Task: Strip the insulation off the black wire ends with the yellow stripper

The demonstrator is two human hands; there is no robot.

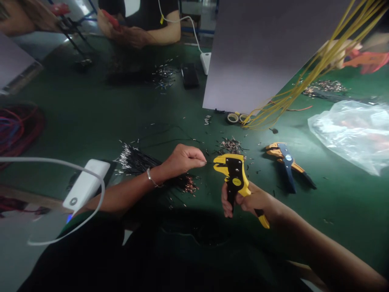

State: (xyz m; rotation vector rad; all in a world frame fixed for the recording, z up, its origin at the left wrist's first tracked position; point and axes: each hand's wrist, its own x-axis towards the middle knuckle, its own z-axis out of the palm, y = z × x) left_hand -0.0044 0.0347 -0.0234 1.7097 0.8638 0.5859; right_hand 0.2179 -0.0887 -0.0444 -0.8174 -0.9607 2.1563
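Yellow-and-black pliers (235, 174) are clasped in the right hand (240, 198), their jaws near the left hand's fingertips (203, 162), where a thin wire (209, 163) is pinched, pointed toward those jaws.

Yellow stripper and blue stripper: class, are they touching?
Apart: the head view shows green tabletop between the yellow stripper and the blue stripper.

The single head-worn camera looks forward and down from close range across the bench (85, 101), left hand (182, 158) near centre, right hand (241, 198) toward four o'clock, wearer's dark clothing (194, 259) at six.
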